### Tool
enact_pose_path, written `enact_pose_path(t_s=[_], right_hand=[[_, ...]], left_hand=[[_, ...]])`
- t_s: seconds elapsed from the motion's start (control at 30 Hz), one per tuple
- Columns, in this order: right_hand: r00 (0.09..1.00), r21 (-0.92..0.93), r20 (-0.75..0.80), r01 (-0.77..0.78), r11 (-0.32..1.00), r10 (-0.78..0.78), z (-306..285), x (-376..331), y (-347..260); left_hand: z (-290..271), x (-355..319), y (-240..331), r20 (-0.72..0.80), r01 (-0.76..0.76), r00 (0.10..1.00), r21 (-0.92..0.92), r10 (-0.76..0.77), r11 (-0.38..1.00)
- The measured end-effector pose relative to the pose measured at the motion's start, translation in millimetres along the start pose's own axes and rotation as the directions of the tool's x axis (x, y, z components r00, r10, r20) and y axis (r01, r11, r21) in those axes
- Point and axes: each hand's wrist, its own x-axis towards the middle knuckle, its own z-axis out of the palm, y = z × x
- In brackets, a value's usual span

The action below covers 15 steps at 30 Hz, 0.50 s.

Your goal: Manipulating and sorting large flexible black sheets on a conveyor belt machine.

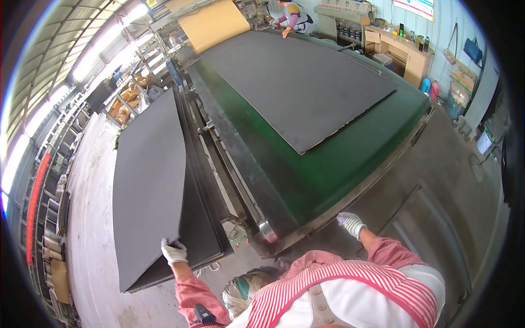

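My left hand, in a white knit glove, pinches the near right corner of a large dark grey sheet. That corner is lifted, and the sheet bends up from a stack of dark sheets on the left. My right hand, gloved too, hovers beside the near edge of a green conveyor belt. Its fingers are curled together, with nothing visible in them. Another wide dark grey sheet lies flat on the belt, beyond my right hand.
A co-worker stands at the belt's far end, one hand on the sheet there. Behind it rises a tan board. A metal rail runs between stack and belt. A wooden desk stands at the far right.
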Motion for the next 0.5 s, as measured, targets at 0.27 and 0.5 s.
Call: enact_pose_path(t_s=[0.27, 0.5], right_hand=[[0.861, -0.008, 0.508, 0.038, 0.999, -0.029, 78, -33, -59], [0.577, 0.229, 0.717, -0.724, 0.650, 0.391, 146, -25, -96]], left_hand=[[36, -150, -194, 0.378, 0.275, 0.893, -0.028, -0.245, 0.961], [46, -230, -234, 0.459, 0.439, 0.427, 0.648, -0.779, 0.623]])
